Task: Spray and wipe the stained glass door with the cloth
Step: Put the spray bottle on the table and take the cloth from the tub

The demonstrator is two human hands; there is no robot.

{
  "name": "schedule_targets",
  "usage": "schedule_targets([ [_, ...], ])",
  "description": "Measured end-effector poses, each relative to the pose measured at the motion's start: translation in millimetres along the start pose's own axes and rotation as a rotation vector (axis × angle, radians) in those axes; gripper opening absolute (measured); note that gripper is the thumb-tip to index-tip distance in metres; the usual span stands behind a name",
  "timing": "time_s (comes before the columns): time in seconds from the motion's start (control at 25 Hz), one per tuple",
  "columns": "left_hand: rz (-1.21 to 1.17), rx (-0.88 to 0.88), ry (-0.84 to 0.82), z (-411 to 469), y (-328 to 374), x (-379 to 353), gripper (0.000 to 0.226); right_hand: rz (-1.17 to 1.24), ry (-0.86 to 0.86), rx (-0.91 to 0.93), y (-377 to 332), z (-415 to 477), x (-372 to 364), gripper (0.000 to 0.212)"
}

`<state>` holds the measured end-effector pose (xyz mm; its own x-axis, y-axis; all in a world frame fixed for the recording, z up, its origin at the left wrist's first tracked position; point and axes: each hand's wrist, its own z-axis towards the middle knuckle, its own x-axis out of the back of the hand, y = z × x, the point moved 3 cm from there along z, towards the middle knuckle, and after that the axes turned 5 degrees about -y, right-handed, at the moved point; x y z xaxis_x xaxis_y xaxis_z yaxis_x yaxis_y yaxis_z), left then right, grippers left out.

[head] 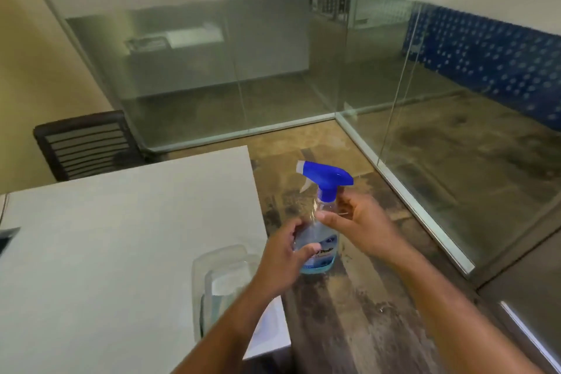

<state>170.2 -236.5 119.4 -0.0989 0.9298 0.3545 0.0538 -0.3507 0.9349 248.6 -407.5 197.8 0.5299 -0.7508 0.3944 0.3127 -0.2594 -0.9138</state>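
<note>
A clear spray bottle with a blue trigger head and pale blue liquid is held upright over the floor, just past the table's right edge. My left hand grips its lower body at the label. My right hand holds its neck just under the blue head. Glass panels stand ahead, and another glass panel runs along the right. A whitish cloth seems to lie in a clear plastic tub on the table, partly hidden by my left forearm.
A white table fills the lower left. A black slatted chair stands behind it by the cream wall. The floor is dark and mottled. A metal frame runs along the base of the glass.
</note>
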Motion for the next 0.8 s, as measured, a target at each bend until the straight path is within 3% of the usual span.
schedule_targets([
  [0.28,0.075,0.031,0.071,-35,-90,140,0.038,-0.107,-0.109,-0.038,-11,70,-162,0.016],
  [0.4,0.059,0.047,0.134,-53,-122,190,0.045,0.002,-0.17,-0.069,-17,97,-222,0.021],
  [0.6,0.078,0.122,0.248,-81,-169,267,0.038,0.053,-0.24,-0.074,-30,132,-315,0.019],
  [0.8,0.128,0.186,0.333,-95,-209,307,0.046,0.077,-0.337,-0.103,-30,155,-377,0.016],
])
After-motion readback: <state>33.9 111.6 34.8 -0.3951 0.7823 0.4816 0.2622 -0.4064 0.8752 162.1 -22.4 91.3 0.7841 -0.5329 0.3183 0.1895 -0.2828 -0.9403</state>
